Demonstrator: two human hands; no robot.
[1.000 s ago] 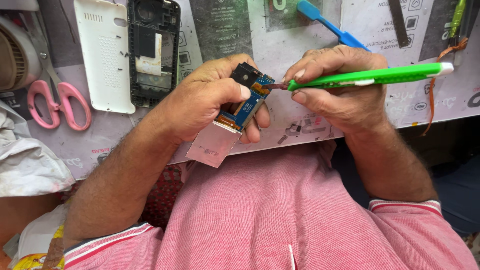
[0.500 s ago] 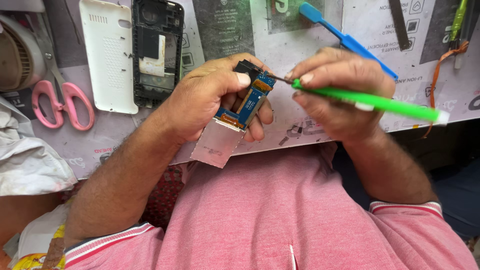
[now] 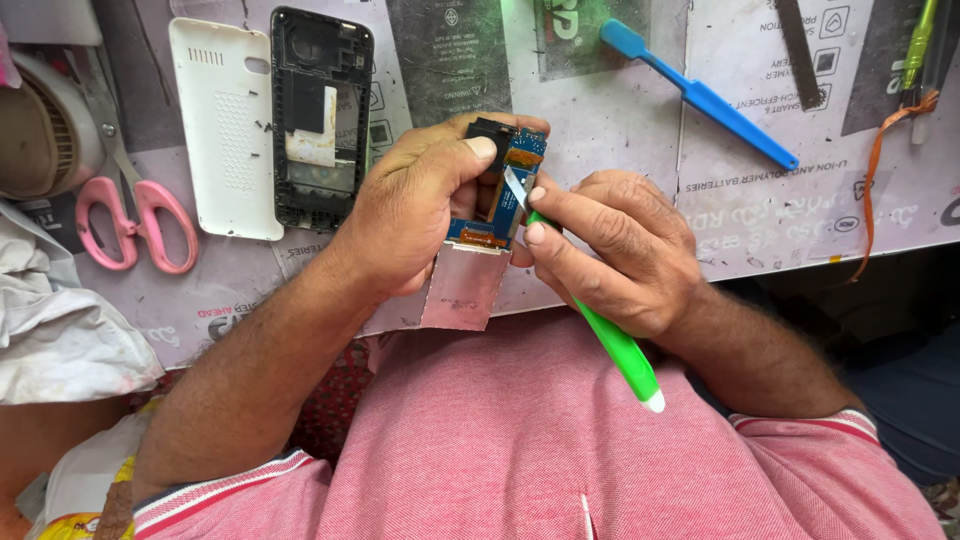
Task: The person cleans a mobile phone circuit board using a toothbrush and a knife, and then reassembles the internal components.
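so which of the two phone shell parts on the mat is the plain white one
The white back cover, the leftmost of the pair, next to the pink scissors; the black frame beside it is open, showing its insides.

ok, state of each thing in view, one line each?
left hand: gripping the circuit board
circuit board: out of its casing, held above the mat, silver panel hanging from its lower end
right hand: holding the green-handled knife
green-handled knife: blade tip on the board
black phone frame: opened, lying flat
white back cover: off, beside the frame
pink scissors: closed, lying flat
blue brush: lying unused
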